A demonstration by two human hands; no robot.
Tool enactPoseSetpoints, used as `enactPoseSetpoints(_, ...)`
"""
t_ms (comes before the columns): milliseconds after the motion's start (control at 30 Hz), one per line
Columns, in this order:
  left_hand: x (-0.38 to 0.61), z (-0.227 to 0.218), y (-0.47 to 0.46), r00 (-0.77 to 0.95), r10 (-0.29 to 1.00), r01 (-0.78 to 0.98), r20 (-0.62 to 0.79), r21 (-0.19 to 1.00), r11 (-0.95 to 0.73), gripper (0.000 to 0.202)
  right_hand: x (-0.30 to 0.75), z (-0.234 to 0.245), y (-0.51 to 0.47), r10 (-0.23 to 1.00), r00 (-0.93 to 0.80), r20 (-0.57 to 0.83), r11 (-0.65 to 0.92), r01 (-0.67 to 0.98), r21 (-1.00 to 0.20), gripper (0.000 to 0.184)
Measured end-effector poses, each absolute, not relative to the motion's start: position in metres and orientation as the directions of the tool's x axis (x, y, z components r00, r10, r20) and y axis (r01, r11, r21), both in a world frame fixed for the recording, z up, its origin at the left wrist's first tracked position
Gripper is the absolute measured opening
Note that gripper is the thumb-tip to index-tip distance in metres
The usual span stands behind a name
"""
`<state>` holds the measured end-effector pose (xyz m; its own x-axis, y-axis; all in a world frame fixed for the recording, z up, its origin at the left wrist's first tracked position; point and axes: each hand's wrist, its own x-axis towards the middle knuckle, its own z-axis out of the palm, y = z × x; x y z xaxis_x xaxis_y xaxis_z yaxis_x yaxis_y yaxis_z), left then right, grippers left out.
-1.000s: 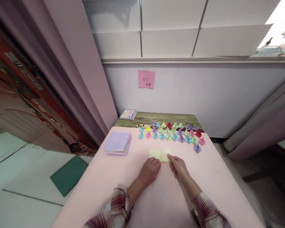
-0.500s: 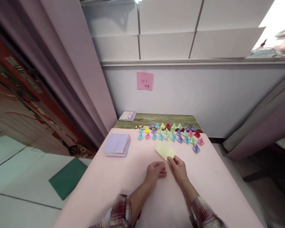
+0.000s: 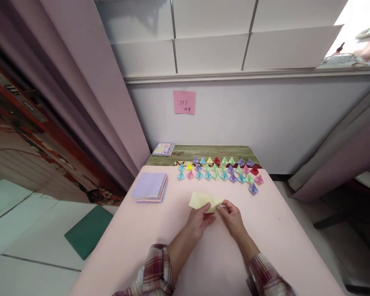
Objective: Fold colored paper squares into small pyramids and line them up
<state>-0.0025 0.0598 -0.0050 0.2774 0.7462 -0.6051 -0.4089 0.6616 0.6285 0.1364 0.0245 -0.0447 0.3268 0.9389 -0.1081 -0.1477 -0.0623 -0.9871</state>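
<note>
A pale yellow sheet of origami paper (image 3: 200, 199), folded into an oblong, is held just above the pink tabletop (image 3: 222, 259). My left hand (image 3: 200, 218) is closed on its lower edge, thumb on top and fingers beneath. At the paper's right corner, my right hand (image 3: 232, 214) pinches it between thumb and fingertips. Beyond the hands stand rows of small folded paper pieces (image 3: 208, 175) in blue, green, purple, pink, yellow and red. One purple folded piece (image 3: 253, 189) sits apart, nearer me on the right.
A stack of coloured square paper (image 3: 150, 186) lies at the table's left. Behind it, a printed packet (image 3: 163, 149) rests on the green wood-patterned strip (image 3: 200, 152). A pink note (image 3: 184, 102) is on the wall. On the floor at left lies a green board (image 3: 89, 231).
My left hand has taken hold of the yellow paper, which has turned and shifted left and nearer me. My right hand keeps its grip at the corner. The view has shifted slightly.
</note>
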Motion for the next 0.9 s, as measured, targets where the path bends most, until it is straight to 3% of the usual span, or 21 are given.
enactPoseSetpoints(200,0.002,-0.004,0.057,0.392,0.692,-0.344,-0.606,0.601,0.721,0.033,0.14,-0.043,0.024,0.946,0.321,-0.051,0.043,-0.279,-0.959,0.035)
enactPoseSetpoints(400,0.003,-0.007,0.057,0.219,0.897,-0.369,-0.383,0.819,0.44,0.036,0.142,-0.034,0.024,0.935,0.313,-0.166,-0.022,-0.418,-0.908,0.045)
enactPoseSetpoints(533,0.002,-0.011,0.059,0.2,0.938,-0.309,-0.282,0.891,0.334,0.032,0.137,-0.033,0.027,0.966,0.188,-0.179,-0.119,-0.293,-0.949,0.045)
enactPoseSetpoints(667,0.002,-0.012,0.058,0.286,0.929,-0.258,-0.236,0.914,0.312,0.027,0.134,-0.038,0.029,0.975,0.164,-0.148,-0.11,-0.224,-0.968,0.038)
enactPoseSetpoints(767,0.002,-0.013,0.057,0.315,0.912,-0.241,-0.264,0.907,0.346,0.031,0.136,-0.043,0.028,0.973,0.174,-0.152,-0.099,-0.277,-0.956,0.035)
enactPoseSetpoints(900,0.001,-0.017,0.059,0.16,0.93,-0.255,-0.33,0.896,0.362,0.032,0.138,-0.044,0.026,0.976,0.181,-0.121,-0.072,-0.26,-0.963,0.033)
